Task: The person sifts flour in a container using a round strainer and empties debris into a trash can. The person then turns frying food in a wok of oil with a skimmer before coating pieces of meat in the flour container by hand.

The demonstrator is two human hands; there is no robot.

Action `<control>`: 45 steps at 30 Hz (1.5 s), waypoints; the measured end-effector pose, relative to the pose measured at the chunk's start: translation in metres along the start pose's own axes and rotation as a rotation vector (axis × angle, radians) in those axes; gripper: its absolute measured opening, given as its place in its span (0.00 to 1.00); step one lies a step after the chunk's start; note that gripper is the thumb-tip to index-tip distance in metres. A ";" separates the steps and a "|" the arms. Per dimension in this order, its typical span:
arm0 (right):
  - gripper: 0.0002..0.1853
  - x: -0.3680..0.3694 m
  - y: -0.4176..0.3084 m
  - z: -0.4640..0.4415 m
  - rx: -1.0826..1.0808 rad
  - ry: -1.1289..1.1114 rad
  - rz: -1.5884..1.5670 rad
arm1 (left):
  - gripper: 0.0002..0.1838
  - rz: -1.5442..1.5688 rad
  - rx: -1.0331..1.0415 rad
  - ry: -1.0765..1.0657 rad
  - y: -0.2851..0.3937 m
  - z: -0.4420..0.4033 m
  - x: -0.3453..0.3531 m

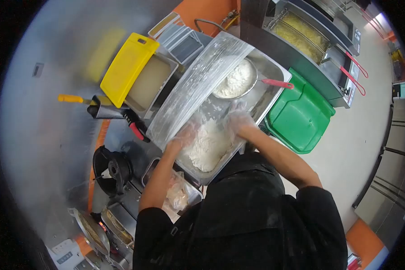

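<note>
Loose, crinkled clear plastic gloves (240, 116) cover the left hand (187, 133) and right hand (236, 123). The black fabric top (317, 220) has short sleeves; a black apron-like layer (238, 216), faintly smudged, lies over it.

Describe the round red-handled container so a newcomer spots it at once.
Find the large metal tray in front of the person in black. Inside it, beyond the gloved left hand and right hand, sits a round container heaped with white powder. Its red handle juts over the tray's rim, but unlike the red-handled fryer baskets, the container is round and powder-filled.
</note>
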State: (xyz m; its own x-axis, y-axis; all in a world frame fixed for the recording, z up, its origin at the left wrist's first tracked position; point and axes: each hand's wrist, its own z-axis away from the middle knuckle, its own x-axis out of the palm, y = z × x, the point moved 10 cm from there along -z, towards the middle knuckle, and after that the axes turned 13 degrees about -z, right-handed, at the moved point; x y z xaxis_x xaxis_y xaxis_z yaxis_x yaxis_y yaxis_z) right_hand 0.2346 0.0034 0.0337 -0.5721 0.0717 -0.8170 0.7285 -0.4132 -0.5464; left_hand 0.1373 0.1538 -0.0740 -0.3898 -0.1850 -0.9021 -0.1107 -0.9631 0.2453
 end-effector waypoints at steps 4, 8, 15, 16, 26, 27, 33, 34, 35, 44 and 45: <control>0.13 0.100 0.003 -0.024 0.155 0.202 0.231 | 0.26 -0.165 -0.329 0.152 -0.041 -0.012 0.008; 0.19 0.093 -0.083 -0.025 0.112 -0.463 -0.228 | 0.24 -0.201 -0.244 -0.275 -0.015 0.004 0.032; 0.23 0.075 -0.041 -0.030 -0.027 -0.015 -0.928 | 0.22 0.708 -0.730 0.179 0.005 0.034 0.016; 0.25 0.073 -0.031 -0.034 0.029 0.147 -1.207 | 0.23 0.769 -0.754 0.263 0.017 0.023 0.003; 0.29 0.063 -0.047 0.007 0.718 0.140 -1.610 | 0.40 0.904 -0.882 0.404 0.095 -0.015 -0.077; 0.29 0.059 -0.051 0.001 0.669 0.142 -1.606 | 0.40 1.010 -0.919 0.440 0.083 -0.010 -0.070; 0.30 0.046 -0.057 -0.005 0.495 0.152 -1.594 | 0.38 1.150 -1.054 0.660 0.069 0.014 -0.066; 0.30 0.042 -0.059 -0.006 0.473 0.150 -1.585 | 0.38 1.166 -1.029 0.676 0.068 0.017 -0.068; 0.31 0.038 -0.059 -0.005 0.456 0.154 -1.570 | 0.38 1.189 -1.004 0.688 0.070 0.019 -0.068; 0.31 0.023 -0.087 0.009 0.361 0.077 -1.714 | 0.34 1.322 -0.914 0.804 0.098 0.025 -0.073; 0.31 0.006 -0.115 0.019 0.391 0.087 -1.613 | 0.34 1.341 -0.900 0.824 0.106 0.023 -0.074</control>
State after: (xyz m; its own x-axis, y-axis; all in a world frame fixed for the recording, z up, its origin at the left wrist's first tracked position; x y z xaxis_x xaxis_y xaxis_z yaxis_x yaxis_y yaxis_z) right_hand 0.1406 0.0340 0.0952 -0.5629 0.6654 0.4903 -0.6923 -0.0555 -0.7194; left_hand 0.1333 0.0702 0.0274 0.7454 -0.6097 -0.2696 0.4467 0.1565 0.8809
